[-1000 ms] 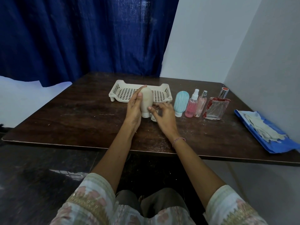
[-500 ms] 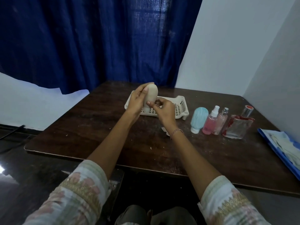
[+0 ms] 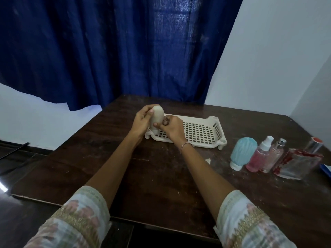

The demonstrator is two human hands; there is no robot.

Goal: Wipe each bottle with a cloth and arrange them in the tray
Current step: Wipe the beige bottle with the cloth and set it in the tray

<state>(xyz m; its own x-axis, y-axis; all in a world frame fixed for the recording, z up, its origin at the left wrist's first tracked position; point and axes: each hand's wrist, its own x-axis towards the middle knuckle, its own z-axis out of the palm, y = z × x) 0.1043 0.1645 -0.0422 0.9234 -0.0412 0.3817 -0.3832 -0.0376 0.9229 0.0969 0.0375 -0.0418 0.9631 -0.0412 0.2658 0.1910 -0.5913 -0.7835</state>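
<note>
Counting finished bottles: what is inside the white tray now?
No bottle stands on the tray's visible grid. The left hand grips the beige bottle over its left end, the right hand against it, hiding that corner.

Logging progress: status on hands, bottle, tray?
Left hand grips beige bottle at tray's left end. Right hand pinches its side. Blue bottle, pink spray bottle, slim spray bottle, perfume bottle stand right of tray.

I see a dark brown wooden table (image 3: 161, 176) in a corner, a deep blue fabric curtain (image 3: 125, 51) behind it, plain white walls (image 3: 277, 59) at right, a dark glossy floor (image 3: 19, 167) at left.
</note>
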